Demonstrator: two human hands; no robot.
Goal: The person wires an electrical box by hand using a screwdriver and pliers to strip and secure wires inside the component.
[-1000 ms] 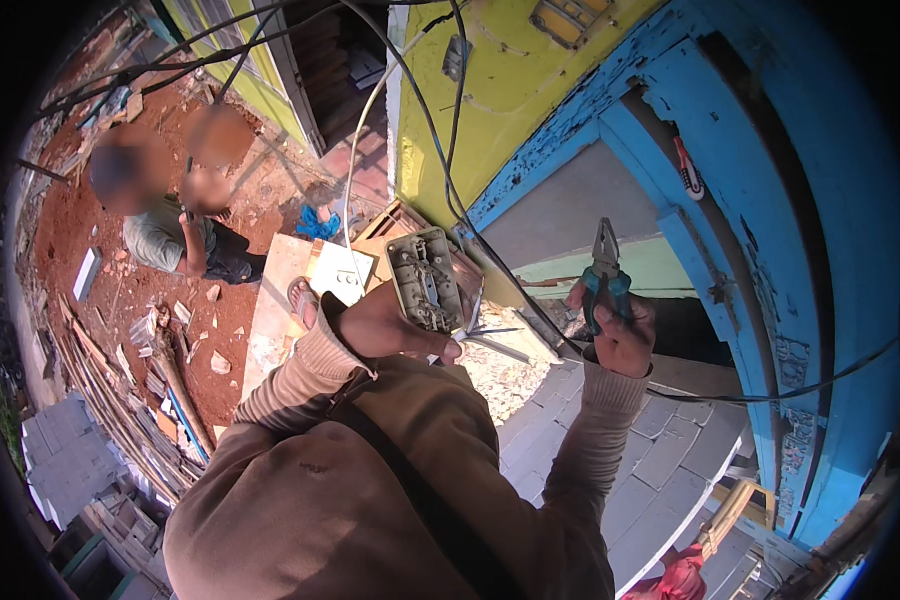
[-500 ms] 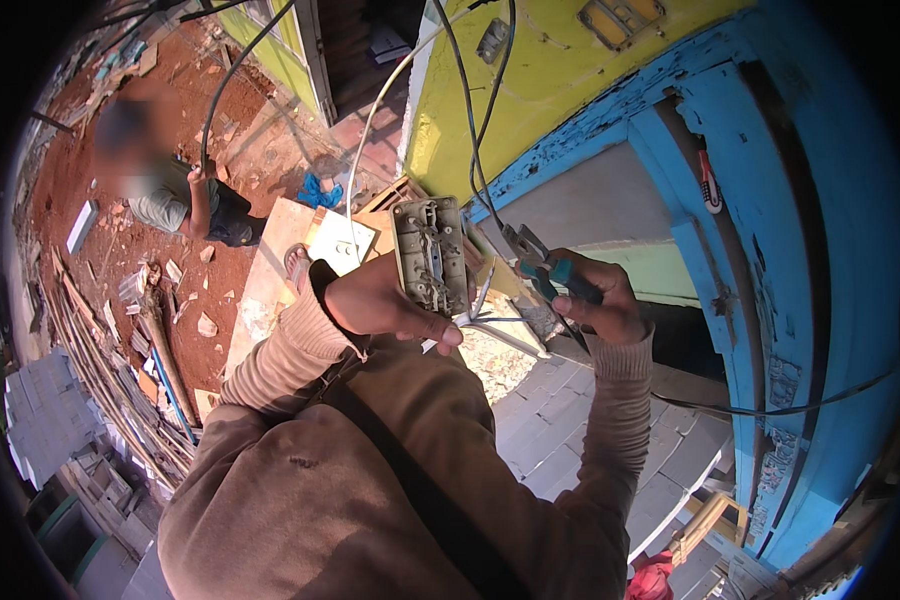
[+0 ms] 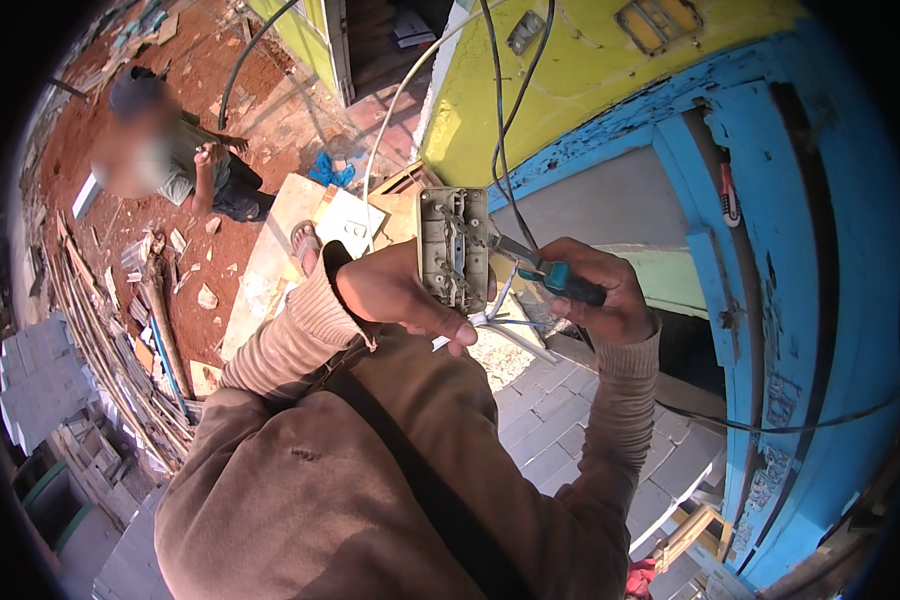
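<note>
My left hand (image 3: 395,290) is closed around a beige electrical socket unit (image 3: 453,250), its open back with metal contacts facing up. Teal-and-black-handled pliers (image 3: 560,280) are gripped in my right hand (image 3: 610,290). Their metal jaws point left at the right side of the unit; whether they touch it or pinch a wire I cannot tell. Just below, a white cable (image 3: 510,338) with stripped, thin blue and white wires lies by my left fingertips. My right fingers wrap the handles.
Black cables (image 3: 502,110) and a white cable (image 3: 400,85) hang ahead. A yellow wall (image 3: 570,90) and peeling blue door frame (image 3: 760,200) stand right, a red-handled tool (image 3: 730,195) on it. Another person (image 3: 185,170) is far left. Boards (image 3: 280,240) and grey pavers (image 3: 570,410) lie below.
The pliers have swung left, their jaws now against or beside the socket unit instead of pointing up and away. The other person has lowered the black cable and raised a hand.
</note>
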